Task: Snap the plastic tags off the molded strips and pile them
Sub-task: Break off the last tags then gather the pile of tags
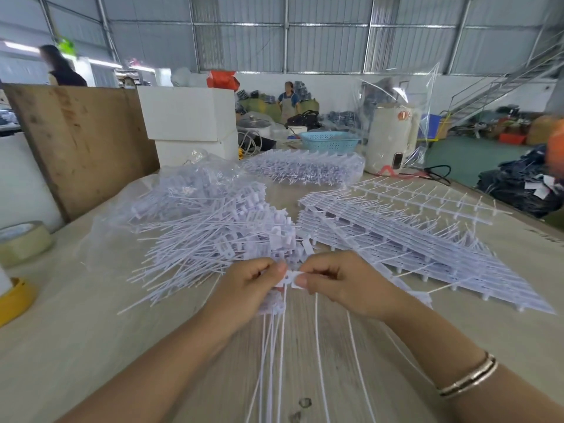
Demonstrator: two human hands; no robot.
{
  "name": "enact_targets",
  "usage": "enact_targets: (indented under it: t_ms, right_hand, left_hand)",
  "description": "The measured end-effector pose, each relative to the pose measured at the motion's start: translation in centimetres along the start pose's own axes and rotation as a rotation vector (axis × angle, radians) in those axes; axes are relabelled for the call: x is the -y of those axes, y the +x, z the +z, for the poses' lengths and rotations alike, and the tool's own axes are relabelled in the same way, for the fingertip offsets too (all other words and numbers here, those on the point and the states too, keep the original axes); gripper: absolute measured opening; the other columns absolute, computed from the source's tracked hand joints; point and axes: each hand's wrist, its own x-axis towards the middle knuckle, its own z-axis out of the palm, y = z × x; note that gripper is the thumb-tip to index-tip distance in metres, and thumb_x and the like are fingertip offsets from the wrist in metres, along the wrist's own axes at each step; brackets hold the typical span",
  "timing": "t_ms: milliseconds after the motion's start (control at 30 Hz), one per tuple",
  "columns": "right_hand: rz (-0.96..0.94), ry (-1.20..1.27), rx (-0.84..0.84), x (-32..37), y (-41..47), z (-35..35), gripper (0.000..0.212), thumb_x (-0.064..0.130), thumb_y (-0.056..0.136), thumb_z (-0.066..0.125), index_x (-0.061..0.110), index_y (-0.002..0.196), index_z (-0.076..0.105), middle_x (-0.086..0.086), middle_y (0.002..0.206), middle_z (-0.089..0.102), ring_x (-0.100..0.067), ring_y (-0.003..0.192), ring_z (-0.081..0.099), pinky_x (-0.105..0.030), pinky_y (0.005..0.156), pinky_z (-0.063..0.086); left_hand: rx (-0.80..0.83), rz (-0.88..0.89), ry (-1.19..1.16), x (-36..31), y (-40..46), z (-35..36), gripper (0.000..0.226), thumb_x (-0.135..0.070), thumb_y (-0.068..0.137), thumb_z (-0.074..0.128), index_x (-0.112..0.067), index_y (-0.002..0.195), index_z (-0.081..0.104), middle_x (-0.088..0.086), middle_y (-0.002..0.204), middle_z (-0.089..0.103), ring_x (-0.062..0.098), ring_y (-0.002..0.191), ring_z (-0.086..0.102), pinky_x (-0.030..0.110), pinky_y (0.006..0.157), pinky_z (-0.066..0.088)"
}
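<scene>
My left hand (250,288) and my right hand (338,282) meet at the table's middle and both pinch a small white plastic tag (291,277) on a molded strip; several thin white tails (280,346) of the strip hang toward me. Just beyond the hands, to the left, lies a large pile of loose snapped-off tags (207,227) on a clear plastic sheet. A stack of whole molded strips (412,239) lies to the right. A second heap of strips in a clear bag (305,166) sits farther back.
Tape rolls (23,242) and a yellow roll (15,300) sit at the left edge. A wooden board (82,141), white foam boxes (189,117), a blue basket (329,141) and a white appliance (390,138) stand at the back. People stand in the background.
</scene>
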Motion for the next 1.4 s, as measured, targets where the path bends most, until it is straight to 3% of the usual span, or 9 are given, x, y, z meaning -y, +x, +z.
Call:
enact_targets:
  t_ms: [167, 300, 467, 567, 700, 900, 1000, 1200, 1400]
  right_hand:
    - [-0.101, 0.042, -0.267, 0.2, 0.2, 0.1, 0.022, 0.040, 0.083, 0.059, 0.033, 0.062, 0.061, -0.004, 0.055, 0.051, -0.008, 0.048, 0.043, -0.021, 0.052, 0.037]
    - [-0.038, 0.027, -0.203, -0.2, -0.1, -0.4, 0.021, 0.035, 0.086, 0.060, 0.025, 0.069, 0.065, 0.012, 0.050, 0.050, -0.002, 0.043, 0.041, -0.015, 0.049, 0.034]
    - [-0.027, -0.172, -0.085, -0.3, 0.1, 0.8, 0.025, 0.015, 0.088, 0.060, 0.027, 0.110, 0.062, 0.016, 0.084, 0.053, -0.001, 0.047, 0.046, -0.014, 0.056, 0.031]
    - [-0.043, -0.162, -0.069, 0.2, 0.0, 1.1, 0.036, 0.014, 0.082, 0.054, 0.025, 0.116, 0.053, 0.013, 0.089, 0.052, -0.004, 0.044, 0.043, -0.022, 0.055, 0.033]
    - [-0.047, -0.091, -0.003, 1.0, -0.1, 1.4, 0.042, 0.001, 0.085, 0.054, 0.021, 0.121, 0.047, 0.010, 0.095, 0.049, -0.004, 0.044, 0.043, -0.012, 0.050, 0.032]
    - [0.148, -0.157, 0.175, 0.7, -0.1, -0.7, 0.007, 0.025, 0.090, 0.060, 0.025, 0.098, 0.061, 0.012, 0.093, 0.055, -0.008, 0.083, 0.053, -0.029, 0.082, 0.043]
    - [0.198, -0.067, 0.249, 0.6, -0.3, -0.9, 0.016, 0.029, 0.091, 0.058, 0.025, 0.082, 0.070, 0.011, 0.074, 0.061, -0.011, 0.075, 0.059, -0.028, 0.076, 0.045]
    - [0.123, 0.042, 0.119, 0.2, -0.1, 0.3, 0.041, 0.016, 0.089, 0.063, 0.039, 0.054, 0.062, 0.014, 0.049, 0.051, 0.002, 0.047, 0.050, -0.011, 0.054, 0.036]
    - [-0.049, 0.024, -0.144, 0.4, 0.2, 1.2, 0.027, 0.017, 0.091, 0.059, -0.005, 0.077, 0.065, -0.023, 0.061, 0.047, -0.017, 0.053, 0.041, -0.021, 0.055, 0.033]
  left_hand:
    - [-0.107, -0.068, -0.139, 0.9, 0.7, -1.0, 0.038, -0.041, 0.086, 0.059, -0.005, 0.078, 0.069, 0.010, 0.081, 0.070, 0.025, 0.082, 0.067, 0.036, 0.079, 0.050]
    - [-0.105, 0.320, 0.611, 1.8, 1.0, -2.2, 0.038, -0.049, 0.083, 0.048, -0.025, 0.054, 0.044, -0.011, 0.054, 0.042, 0.004, 0.062, 0.041, 0.030, 0.065, 0.026]
    - [-0.091, 0.413, 1.009, 1.7, 0.9, -1.6, 0.035, -0.055, 0.075, 0.038, -0.032, 0.082, 0.064, -0.017, 0.079, 0.048, 0.010, 0.084, 0.046, 0.029, 0.071, 0.021]
    - [-0.105, 0.432, 0.859, 1.3, 0.6, -1.2, 0.037, -0.043, 0.080, 0.036, -0.027, 0.098, 0.064, -0.014, 0.092, 0.050, 0.009, 0.090, 0.048, 0.030, 0.074, 0.026]
    - [-0.005, 0.333, 0.420, 0.7, 0.5, 0.1, 0.044, -0.045, 0.086, 0.031, -0.021, 0.066, 0.060, -0.009, 0.071, 0.052, 0.016, 0.077, 0.051, 0.037, 0.076, 0.038]
    - [-0.001, 0.356, 0.437, 0.7, 0.5, 0.1, 0.038, -0.026, 0.091, 0.049, -0.030, 0.054, 0.039, -0.009, 0.060, 0.045, 0.019, 0.072, 0.048, 0.033, 0.074, 0.037]
    - [0.029, 0.308, 0.433, 0.9, 0.5, -0.1, 0.041, -0.020, 0.094, 0.053, -0.028, 0.055, 0.042, -0.007, 0.055, 0.045, 0.011, 0.061, 0.045, 0.031, 0.065, 0.037]
    - [0.053, 0.137, 0.317, 0.6, 0.4, -0.2, 0.029, -0.028, 0.090, 0.057, -0.023, 0.062, 0.058, -0.012, 0.045, 0.049, -0.001, 0.044, 0.045, 0.012, 0.050, 0.033]
    - [-0.064, -0.063, -0.158, 1.1, 0.7, -0.6, 0.029, -0.033, 0.090, 0.055, -0.020, 0.068, 0.068, 0.001, 0.067, 0.066, 0.016, 0.068, 0.060, 0.031, 0.072, 0.044]
